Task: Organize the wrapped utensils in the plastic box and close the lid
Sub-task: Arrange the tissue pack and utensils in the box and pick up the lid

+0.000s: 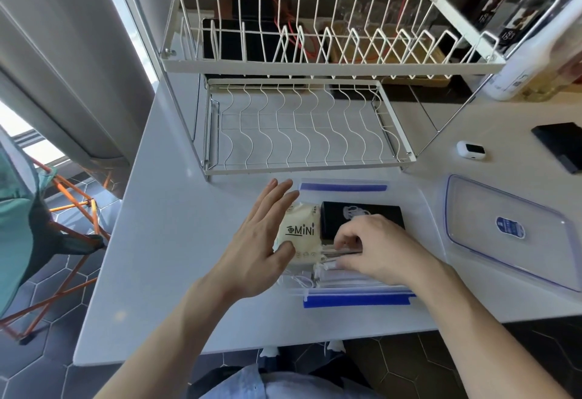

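A clear plastic box [345, 185] with blue latches stands open on the white counter in front of me. Inside lie a cream packet marked "MiNi" [302, 228], a black packet [362, 213] and clear-wrapped utensils [340, 272] along the near side. My left hand [261, 241] rests flat with fingers spread on the box's left end, its thumb on the cream packet. My right hand [374, 247] is inside the box, fingertips pinching the wrapped utensils. The clear lid [472, 209] with a blue sticker lies upside down to the right of the box.
A white two-tier wire dish rack [302, 128] stands just behind the box. At right are a small white device [471, 149], a black flat object [560, 143] and a white bottle [532, 52]. The counter's front edge is near my body; a chair [37, 228] is at left.
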